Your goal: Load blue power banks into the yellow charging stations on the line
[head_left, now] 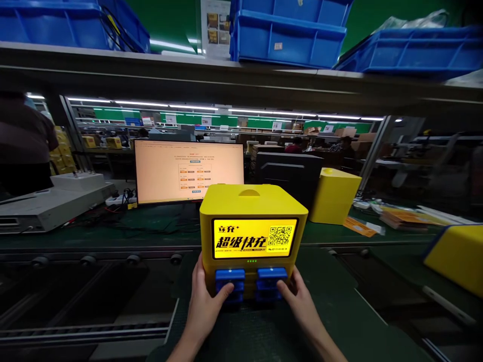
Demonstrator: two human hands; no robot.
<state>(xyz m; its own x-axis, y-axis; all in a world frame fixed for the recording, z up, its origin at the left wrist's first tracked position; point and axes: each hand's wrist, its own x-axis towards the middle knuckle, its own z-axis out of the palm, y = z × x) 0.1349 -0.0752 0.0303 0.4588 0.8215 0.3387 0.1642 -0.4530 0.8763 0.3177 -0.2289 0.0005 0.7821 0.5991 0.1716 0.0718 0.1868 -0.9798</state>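
A yellow power bank rental station [254, 201] stands upright before me, its front screen [254, 239] lit with Chinese lettering and a QR code. Small green lights glow under the screen. Two stacks of blue power banks, the left stack [230, 275] and the right stack [271, 274], sit in its lower front. My left hand [207, 291] grips the station's lower left side, its thumb on the left blue stack. On the opposite side my right hand [296, 291] grips the lower right, thumb against the right stack. The fingers behind the station are partly hidden.
Behind the station stand a lit monitor [169, 171] and a dark box-like case [289, 176]. Another yellow unit [334, 196] is at the back right, and a yellow housing [460, 256] lies at far right. Blue bins [289, 37] fill the shelf overhead. A person [26, 141] stands at left.
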